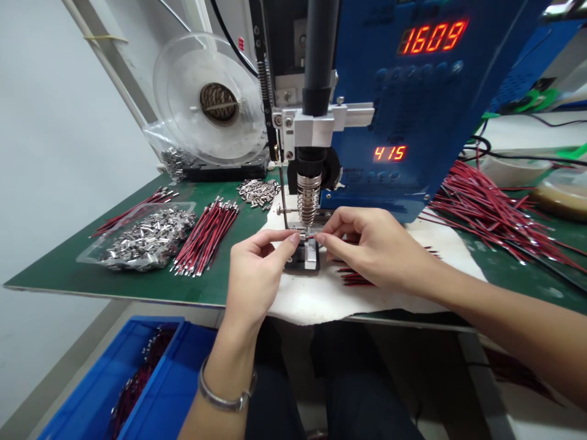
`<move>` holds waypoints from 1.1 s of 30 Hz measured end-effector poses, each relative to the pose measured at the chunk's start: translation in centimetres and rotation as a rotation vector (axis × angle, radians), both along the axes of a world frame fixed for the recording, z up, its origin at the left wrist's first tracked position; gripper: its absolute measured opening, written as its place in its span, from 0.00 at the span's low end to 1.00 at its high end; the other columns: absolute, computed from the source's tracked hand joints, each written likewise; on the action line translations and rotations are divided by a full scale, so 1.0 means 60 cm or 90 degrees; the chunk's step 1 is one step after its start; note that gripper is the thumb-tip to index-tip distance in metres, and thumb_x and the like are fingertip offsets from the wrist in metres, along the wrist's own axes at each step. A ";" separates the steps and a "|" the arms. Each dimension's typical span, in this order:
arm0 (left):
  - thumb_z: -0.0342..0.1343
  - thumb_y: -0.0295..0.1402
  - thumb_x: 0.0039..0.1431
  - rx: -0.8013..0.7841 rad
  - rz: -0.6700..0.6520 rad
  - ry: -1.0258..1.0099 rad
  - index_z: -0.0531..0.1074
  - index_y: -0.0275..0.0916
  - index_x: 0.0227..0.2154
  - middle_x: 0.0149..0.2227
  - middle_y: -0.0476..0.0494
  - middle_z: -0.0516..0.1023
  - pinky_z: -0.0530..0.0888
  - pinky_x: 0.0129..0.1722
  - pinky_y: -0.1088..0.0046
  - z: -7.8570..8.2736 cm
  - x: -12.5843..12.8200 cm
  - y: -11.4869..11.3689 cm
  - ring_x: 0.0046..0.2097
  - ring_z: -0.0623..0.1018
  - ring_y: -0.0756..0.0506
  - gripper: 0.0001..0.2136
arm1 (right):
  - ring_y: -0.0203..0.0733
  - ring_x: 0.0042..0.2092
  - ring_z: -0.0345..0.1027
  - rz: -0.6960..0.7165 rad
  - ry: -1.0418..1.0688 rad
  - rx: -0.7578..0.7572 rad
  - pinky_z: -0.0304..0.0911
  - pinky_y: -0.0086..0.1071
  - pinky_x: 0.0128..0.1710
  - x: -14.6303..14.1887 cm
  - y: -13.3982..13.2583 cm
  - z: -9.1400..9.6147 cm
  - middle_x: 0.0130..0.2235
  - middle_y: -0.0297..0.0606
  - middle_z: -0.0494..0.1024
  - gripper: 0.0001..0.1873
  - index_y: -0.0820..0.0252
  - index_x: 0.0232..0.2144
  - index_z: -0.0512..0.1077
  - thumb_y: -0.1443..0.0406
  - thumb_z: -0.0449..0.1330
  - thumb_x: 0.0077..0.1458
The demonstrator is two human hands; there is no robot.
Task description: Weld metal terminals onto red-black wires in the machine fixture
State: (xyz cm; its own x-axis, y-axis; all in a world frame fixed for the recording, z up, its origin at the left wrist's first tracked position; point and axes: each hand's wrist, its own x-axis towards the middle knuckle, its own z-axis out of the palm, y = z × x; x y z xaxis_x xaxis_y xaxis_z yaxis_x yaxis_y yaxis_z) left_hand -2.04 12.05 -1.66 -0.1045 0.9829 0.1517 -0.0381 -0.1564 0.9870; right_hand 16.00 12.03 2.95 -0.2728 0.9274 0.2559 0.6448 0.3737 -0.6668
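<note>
My left hand (257,269) pinches a small metal piece at the fixture (306,253) under the machine's coiled tip (307,205). From the other side my right hand (371,247) pinches a short red wire (313,235) and holds its end at the same spot. Both sets of fingertips almost meet just below the tip. More red wires (353,278) lie under my right palm on the white cloth (321,299).
A blue machine (413,98) shows 1609 and 415 in red digits. Left on the green mat (55,269) are a bag of metal pieces (147,238), a red wire bundle (206,235) and a clear reel (211,101). A wire heap (495,211) lies right; a blue bin (137,379) below.
</note>
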 end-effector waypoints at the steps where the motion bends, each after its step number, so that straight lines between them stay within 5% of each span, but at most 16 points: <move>1: 0.68 0.41 0.47 0.000 0.000 0.001 0.81 0.39 0.30 0.19 0.51 0.64 0.51 0.21 0.79 0.000 0.000 0.000 0.22 0.56 0.56 0.11 | 0.34 0.29 0.71 0.001 0.000 0.000 0.59 0.25 0.26 0.000 0.000 0.000 0.30 0.35 0.78 0.12 0.61 0.32 0.72 0.58 0.59 0.58; 12: 0.67 0.39 0.48 0.006 -0.014 -0.012 0.80 0.41 0.29 0.20 0.52 0.65 0.53 0.20 0.82 0.003 -0.001 0.000 0.21 0.56 0.58 0.08 | 0.33 0.29 0.72 0.011 -0.001 0.039 0.60 0.24 0.25 0.003 0.005 -0.004 0.30 0.34 0.79 0.12 0.61 0.31 0.73 0.58 0.60 0.57; 17: 0.67 0.37 0.50 0.024 -0.051 -0.043 0.79 0.41 0.29 0.23 0.51 0.70 0.55 0.20 0.83 0.004 -0.004 -0.002 0.22 0.58 0.59 0.07 | 0.27 0.21 0.64 0.045 0.006 0.106 0.56 0.23 0.21 0.005 0.000 -0.001 0.26 0.32 0.77 0.10 0.63 0.29 0.73 0.61 0.60 0.57; 21: 0.67 0.36 0.51 0.053 -0.094 -0.087 0.79 0.41 0.30 0.26 0.51 0.73 0.56 0.20 0.83 0.002 -0.010 -0.008 0.22 0.60 0.60 0.05 | 0.25 0.17 0.55 0.097 -0.034 0.271 0.55 0.25 0.20 0.007 -0.004 0.003 0.22 0.30 0.73 0.06 0.63 0.28 0.72 0.66 0.61 0.56; 25: 0.67 0.34 0.51 0.109 -0.106 -0.127 0.79 0.42 0.31 0.28 0.49 0.74 0.58 0.21 0.83 -0.002 -0.016 -0.013 0.24 0.63 0.59 0.05 | 0.28 0.22 0.60 0.156 -0.068 0.449 0.60 0.26 0.25 0.007 -0.004 0.004 0.25 0.32 0.75 0.04 0.62 0.28 0.72 0.68 0.63 0.55; 33: 0.66 0.35 0.52 0.123 -0.121 -0.116 0.79 0.41 0.31 0.25 0.49 0.72 0.57 0.21 0.82 -0.002 -0.016 -0.017 0.23 0.62 0.57 0.05 | 0.28 0.24 0.61 0.170 -0.134 0.595 0.57 0.26 0.24 0.008 -0.012 0.009 0.24 0.30 0.75 0.06 0.62 0.27 0.71 0.69 0.63 0.55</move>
State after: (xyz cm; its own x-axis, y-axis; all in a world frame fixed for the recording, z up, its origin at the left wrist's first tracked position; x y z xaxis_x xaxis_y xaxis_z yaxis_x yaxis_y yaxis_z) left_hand -2.99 11.04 -1.80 0.0362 0.9423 0.3328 -0.2581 -0.3129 0.9140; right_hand 16.46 11.30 3.49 -0.5673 0.2791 0.7748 0.5337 0.8411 0.0877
